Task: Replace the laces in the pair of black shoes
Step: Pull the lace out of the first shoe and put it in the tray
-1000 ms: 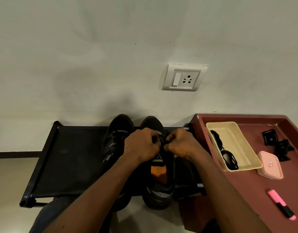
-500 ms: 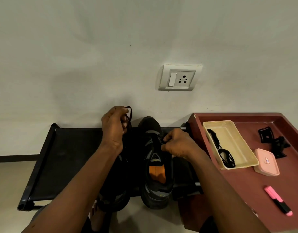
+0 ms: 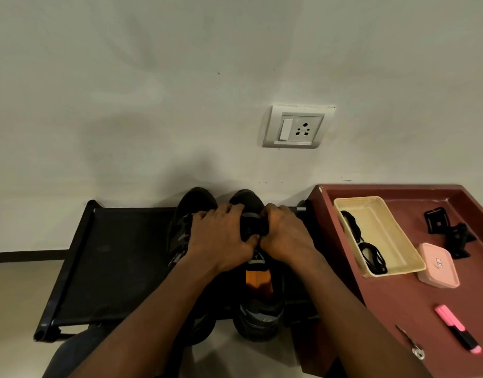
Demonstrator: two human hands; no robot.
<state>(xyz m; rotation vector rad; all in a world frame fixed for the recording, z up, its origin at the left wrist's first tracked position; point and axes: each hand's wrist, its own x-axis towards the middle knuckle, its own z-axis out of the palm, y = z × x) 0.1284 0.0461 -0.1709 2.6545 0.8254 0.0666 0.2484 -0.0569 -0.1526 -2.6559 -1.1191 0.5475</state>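
Two black shoes stand side by side on a low black rack [image 3: 120, 257], toes to the wall. The right shoe [image 3: 259, 304] has an orange insole. The left shoe [image 3: 188, 211] is mostly hidden under my left forearm. My left hand [image 3: 221, 238] and my right hand [image 3: 284, 236] sit close together over the right shoe's front eyelets, fingers curled on the black lace [image 3: 252, 227] between them. The fingertips and most of the lace are hidden.
A maroon tray table [image 3: 398, 309] stands at the right. It carries a cream tray [image 3: 382, 230] with coiled black laces [image 3: 371, 255], a pink box [image 3: 438, 264], a black clip [image 3: 447, 230], a pink marker [image 3: 457, 331] and a key [image 3: 411, 343]. A wall socket [image 3: 297, 126] is above.
My left hand was raised over the left shoe, pulling a lace up, half a second ago. It has come back down beside my right hand on the right shoe.
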